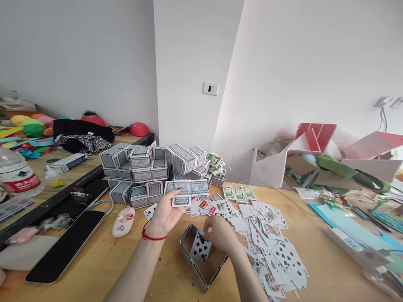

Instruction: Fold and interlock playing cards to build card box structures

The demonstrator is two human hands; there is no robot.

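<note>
My left hand (165, 214), palm up with a red string bracelet at the wrist, holds a blue-backed playing card (181, 201) between thumb and fingers. Whether more cards lie under it I cannot tell. My right hand (218, 233) is closed at the top edge of an eight of spades (200, 247), its fingertips partly hidden. This card hangs tilted, face towards me, inside a four-sided frame made of folded cards (195, 268). Behind my left hand stands a stacked structure of card-built blocks (147, 165), with a flat panel of card backs (189, 186) in front.
Loose playing cards (270, 239) spread on the right of the wooden table, below green card packs (239, 193). To the left lie a white mouse (123, 222), a black phone (66, 247) and a bottle (19, 174). A power strip (359, 251) sits far right.
</note>
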